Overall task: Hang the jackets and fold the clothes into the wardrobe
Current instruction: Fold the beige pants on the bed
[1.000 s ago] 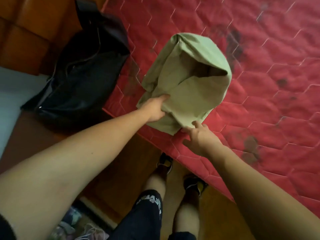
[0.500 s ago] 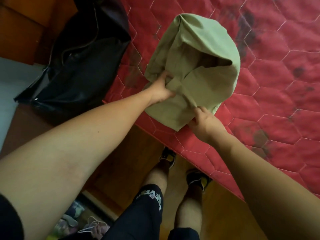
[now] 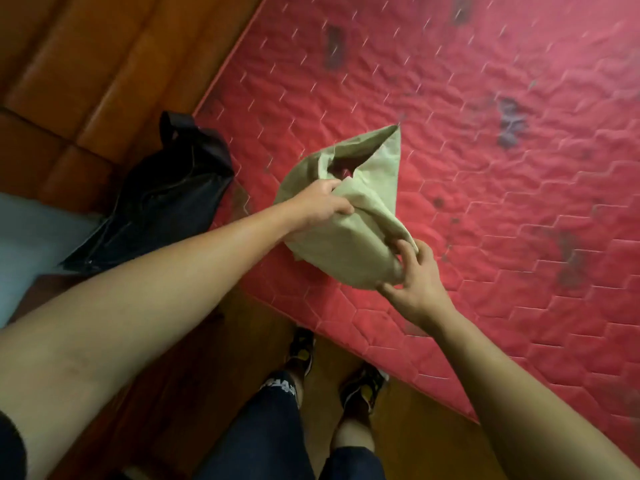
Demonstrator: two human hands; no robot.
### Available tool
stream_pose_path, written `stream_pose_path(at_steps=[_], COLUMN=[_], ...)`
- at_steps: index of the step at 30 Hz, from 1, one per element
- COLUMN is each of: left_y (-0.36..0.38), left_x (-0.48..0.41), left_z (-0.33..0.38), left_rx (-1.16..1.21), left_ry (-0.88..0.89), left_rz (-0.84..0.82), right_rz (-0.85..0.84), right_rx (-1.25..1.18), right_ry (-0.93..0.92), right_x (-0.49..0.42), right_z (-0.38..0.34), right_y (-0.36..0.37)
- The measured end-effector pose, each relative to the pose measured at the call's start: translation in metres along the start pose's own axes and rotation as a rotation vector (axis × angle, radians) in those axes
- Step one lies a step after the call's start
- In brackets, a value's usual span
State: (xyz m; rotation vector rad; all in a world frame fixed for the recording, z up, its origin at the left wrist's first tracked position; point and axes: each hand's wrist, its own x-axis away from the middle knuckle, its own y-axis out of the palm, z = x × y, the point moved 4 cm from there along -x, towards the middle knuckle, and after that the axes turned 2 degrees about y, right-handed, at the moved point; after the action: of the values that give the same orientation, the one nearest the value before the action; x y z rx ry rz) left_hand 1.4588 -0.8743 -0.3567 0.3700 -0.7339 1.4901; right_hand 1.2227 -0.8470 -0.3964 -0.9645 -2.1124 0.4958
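Observation:
A pale green garment is bunched up over the near edge of the red quilted mattress. My left hand grips its upper left folds, fingers curled into the cloth. My right hand is at its lower right end, thumb under the bundle and fingers curled onto the fabric. One corner of the garment sticks up and away over the mattress. A black jacket lies crumpled at the mattress's left corner, apart from both hands.
A brown wooden floor runs along the left and under my feet. A pale surface shows at the left edge. The mattress has dark stains.
The green garment has been gathered into a tighter bundle and raised off the mattress. My right hand slid to its lower right end. The camera has swung, showing more mattress.

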Motion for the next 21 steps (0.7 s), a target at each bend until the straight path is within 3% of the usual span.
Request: stream_pose_path(at_steps=[4,6,12,21], left_y=[0.005,0.008,0.015,0.022], left_x=[0.042,0.068,0.145,0.224], left_z=[0.071,0.107,0.208,0.306], left_rx=[0.171,0.222,0.386,0.445], left_ry=[0.058,0.090,0.169,0.275], left_rz=[-0.032,-0.089,-0.247,-0.342], right_rz=[0.096,0.225,0.445,0.727], right_rx=[-0.127,-0.234,-0.735,-0.957], right_ry=[0.033,0.024,0.012,-0.132], right_x=[0.046,0.064,0.114,0.176], right_z=[-0.028,-0.049,-0.110,-0.199], right_y=[-0.048,-0.076,-0.168,-0.273])
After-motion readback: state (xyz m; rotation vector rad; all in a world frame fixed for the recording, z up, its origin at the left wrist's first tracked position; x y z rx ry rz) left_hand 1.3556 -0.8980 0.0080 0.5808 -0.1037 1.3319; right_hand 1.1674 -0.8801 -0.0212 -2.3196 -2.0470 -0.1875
